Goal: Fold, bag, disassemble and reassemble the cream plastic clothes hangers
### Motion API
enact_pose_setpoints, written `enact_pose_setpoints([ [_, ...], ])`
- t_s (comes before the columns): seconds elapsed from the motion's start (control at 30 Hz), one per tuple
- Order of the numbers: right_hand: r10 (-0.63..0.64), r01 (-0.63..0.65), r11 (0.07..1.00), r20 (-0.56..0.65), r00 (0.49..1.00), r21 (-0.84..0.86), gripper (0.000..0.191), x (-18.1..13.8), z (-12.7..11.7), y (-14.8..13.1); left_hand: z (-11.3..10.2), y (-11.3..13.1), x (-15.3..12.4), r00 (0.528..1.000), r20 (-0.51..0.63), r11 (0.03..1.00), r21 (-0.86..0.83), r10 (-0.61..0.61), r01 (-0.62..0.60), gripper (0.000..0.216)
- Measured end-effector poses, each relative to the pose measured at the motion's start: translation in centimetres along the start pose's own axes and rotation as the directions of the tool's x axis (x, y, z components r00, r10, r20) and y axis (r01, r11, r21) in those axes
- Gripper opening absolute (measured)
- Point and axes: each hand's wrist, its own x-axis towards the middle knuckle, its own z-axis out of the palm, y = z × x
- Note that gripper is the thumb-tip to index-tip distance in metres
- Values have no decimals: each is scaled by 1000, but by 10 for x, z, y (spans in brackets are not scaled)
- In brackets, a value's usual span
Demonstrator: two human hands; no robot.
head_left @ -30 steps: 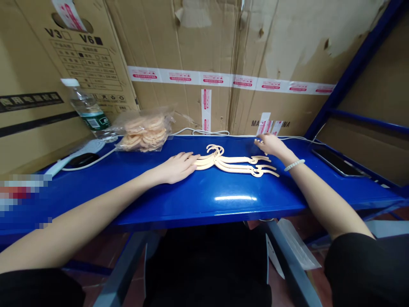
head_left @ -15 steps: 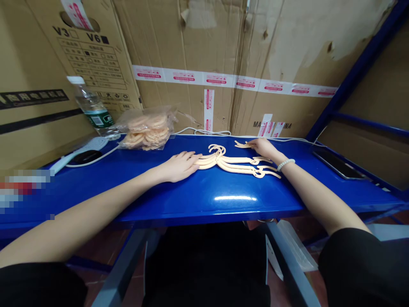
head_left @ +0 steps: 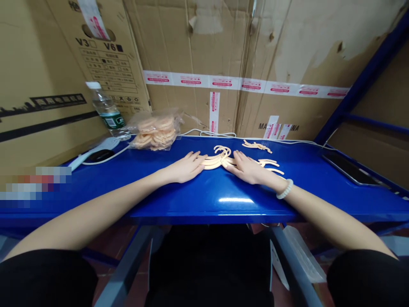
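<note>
A pile of thin peach plastic hangers (head_left: 220,157) lies on the blue metal table (head_left: 204,196). My left hand (head_left: 184,168) rests flat with its fingers stretched out, fingertips on the left ends of the hangers. My right hand (head_left: 248,168) lies flat over the middle of the pile, fingers spread, a white bead bracelet (head_left: 285,189) on its wrist. One more peach piece (head_left: 256,146) lies apart near the back edge of the table.
A clear bag of peach parts (head_left: 156,130) and a water bottle (head_left: 108,111) stand at the back left, beside a white and black device (head_left: 96,153) with a white cable. A dark phone (head_left: 349,169) lies at the right. Taped cardboard boxes (head_left: 223,64) wall the back.
My right hand left a peach piece near the back edge, then came back left and down onto the middle of the hanger pile. My left hand stayed on the pile's left end.
</note>
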Motion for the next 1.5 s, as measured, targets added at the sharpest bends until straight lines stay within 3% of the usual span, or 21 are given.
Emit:
enact_pose_setpoints([
  [0.13,12,-17,994,-44,999,-110,85,13,19,3,7,-1,11,999,-10,999,7,-44,44,68],
  [0.3,-53,51,992,-14,998,-113,89,42,12,43,8,-7,39,994,18,994,-32,-108,108,67],
  [0.43,-77,77,990,11,997,-121,90,57,7,59,7,-8,57,978,61,977,-61,-201,205,70],
  [0.6,-134,132,990,-29,991,-59,83,63,12,64,10,-6,60,965,30,961,-83,-261,263,71],
  [0.7,-182,182,983,-112,977,-5,73,62,6,68,9,-3,52,951,-34,948,-96,-308,304,71],
  [0.77,-176,183,983,-208,962,13,63,58,-7,78,6,-1,43,958,-119,964,-86,-261,252,69],
  [0.87,-78,82,997,-287,955,5,44,46,-34,105,2,1,26,968,-241,997,-49,-72,62,57],
  [0.97,70,-85,994,-186,980,-73,36,32,-55,141,-1,-6,15,937,-350,995,-84,16,-48,40],
  [1.1,49,-54,988,-39,998,-143,35,27,-59,171,-8,-31,14,881,-444,951,-307,-162,20,27],
  [1.2,78,-80,990,-19,997,-114,40,32,-55,173,-10,-47,16,833,-437,878,-464,-339,114,25],
  [1.3,116,-115,986,-3,993,-117,41,35,-51,170,-6,-50,15,819,-363,787,-595,-444,163,25],
  [1.5,147,-142,985,45,988,-99,48,36,-46,169,1,-35,17,834,-353,754,-648,-424,109,23],
])
